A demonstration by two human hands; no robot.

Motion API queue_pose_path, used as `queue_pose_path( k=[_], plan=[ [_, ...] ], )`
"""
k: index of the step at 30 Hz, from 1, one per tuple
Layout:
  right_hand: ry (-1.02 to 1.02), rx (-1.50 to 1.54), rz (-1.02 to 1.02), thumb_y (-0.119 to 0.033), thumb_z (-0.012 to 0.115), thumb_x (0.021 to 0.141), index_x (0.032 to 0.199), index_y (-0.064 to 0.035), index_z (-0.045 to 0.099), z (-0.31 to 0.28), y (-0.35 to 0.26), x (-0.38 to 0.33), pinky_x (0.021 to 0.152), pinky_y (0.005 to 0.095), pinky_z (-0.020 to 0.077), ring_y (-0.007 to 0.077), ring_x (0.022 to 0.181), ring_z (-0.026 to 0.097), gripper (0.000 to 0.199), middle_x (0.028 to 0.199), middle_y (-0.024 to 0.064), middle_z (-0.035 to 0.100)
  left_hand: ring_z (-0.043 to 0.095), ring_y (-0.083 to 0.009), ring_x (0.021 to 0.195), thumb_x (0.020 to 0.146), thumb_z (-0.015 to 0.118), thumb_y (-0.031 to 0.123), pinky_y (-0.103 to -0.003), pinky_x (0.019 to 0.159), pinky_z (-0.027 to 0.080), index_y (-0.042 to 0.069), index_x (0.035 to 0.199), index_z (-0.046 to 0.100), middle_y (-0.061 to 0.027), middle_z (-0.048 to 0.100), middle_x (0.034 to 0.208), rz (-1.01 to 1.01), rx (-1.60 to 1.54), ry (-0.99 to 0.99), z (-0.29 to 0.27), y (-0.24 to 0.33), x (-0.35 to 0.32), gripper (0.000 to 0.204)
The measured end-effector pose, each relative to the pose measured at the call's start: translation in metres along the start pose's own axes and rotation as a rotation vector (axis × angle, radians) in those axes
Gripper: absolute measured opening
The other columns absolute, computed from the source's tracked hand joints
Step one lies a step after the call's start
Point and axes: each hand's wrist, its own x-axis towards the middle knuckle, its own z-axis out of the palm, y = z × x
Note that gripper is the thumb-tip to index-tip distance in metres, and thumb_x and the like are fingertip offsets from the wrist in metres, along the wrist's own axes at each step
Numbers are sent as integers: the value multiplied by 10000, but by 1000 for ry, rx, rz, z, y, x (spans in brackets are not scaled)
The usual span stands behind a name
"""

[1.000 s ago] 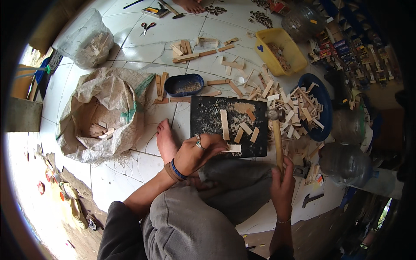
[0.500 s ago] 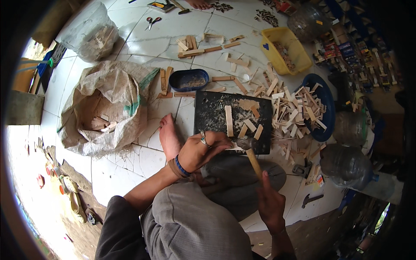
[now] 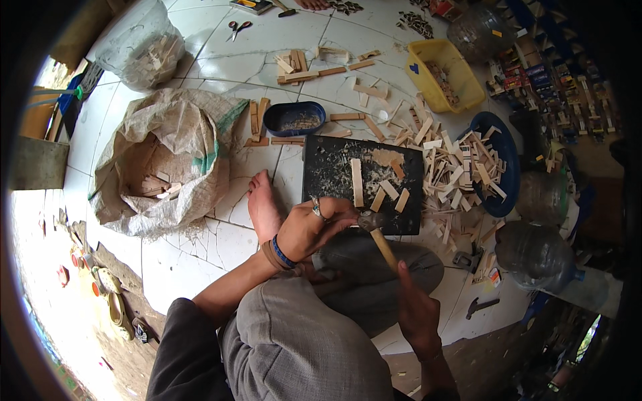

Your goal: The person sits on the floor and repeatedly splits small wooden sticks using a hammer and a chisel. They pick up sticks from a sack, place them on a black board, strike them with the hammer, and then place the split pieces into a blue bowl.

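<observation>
My left hand [image 3: 314, 226], with a ring and wrist bands, is closed in a pinch at the near edge of a black board [image 3: 324, 157]. The small wooden strip at its fingertips is almost wholly hidden now. My right hand [image 3: 419, 311] grips the wooden handle of a hammer [image 3: 384, 248]. The metal head rests or hovers right beside my left fingertips; contact cannot be made out. On the board lie a longer pale wood strip [image 3: 357, 182], several short wood pieces [image 3: 378, 199] and scattered shavings.
A heap of wood strips [image 3: 445, 167] spills from a blue basin [image 3: 509, 170] at right. A yellow tub [image 3: 416, 63], blue oval dish [image 3: 294, 107] and woven sack [image 3: 114, 160] stand around. Scissors [image 3: 238, 29] and a second hammer [image 3: 481, 307] lie on the tiles.
The hammer head has shifted left, closer to my left fingertips, and covers the wooden strip that showed before. My left hand keeps its pinch; the whole view has shifted slightly.
</observation>
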Motion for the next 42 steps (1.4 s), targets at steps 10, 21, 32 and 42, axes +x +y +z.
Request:
queue_pose_path(
  k=[10, 21, 32, 42],
  plan=[
    [158, 830, 589, -288, 671, 1041, 1217, -1, 661, 39, -16, 79, 700, 238, 468, 53, 780, 582, 337, 895, 8, 654, 769, -263, 980, 917, 738, -21, -313, 803, 603, -5, 1140, 526, -140, 755, 1003, -64, -99, -32, 0, -1, 1, 308],
    [83, 998, 671, -287, 661, 1050, 1004, -73, 635, 57, -33, 109, 401, 196, 268, -10, 495, 327, 220, 669, -91, 411, 713, -264, 1083, 875, 813, 58, -350, 942, 562, -7, 1303, 536, -179, 710, 1221, -162, -381, 10, -4, 3, 0, 514],
    [119, 973, 722, -302, 672, 1045, 992, -73, 653, 56, -32, 110, 418, 200, 263, -16, 496, 331, 236, 642, -101, 394, 688, -316, 1077, 838, 835, 188, -413, 958, 522, 23, 1204, 743, -131, 753, 1133, -131, -155, -138, -3, -12, 1, 412],
    [93, 952, 700, -299, 643, 1060, 983, -71, 637, 54, -35, 110, 412, 199, 270, -9, 505, 334, 240, 659, -86, 405, 709, -310, 1033, 867, 800, 125, -403, 935, 534, 0, 1147, 756, -142, 764, 1102, -158, -192, -133, -2, -15, 0, 309]
  ],
)
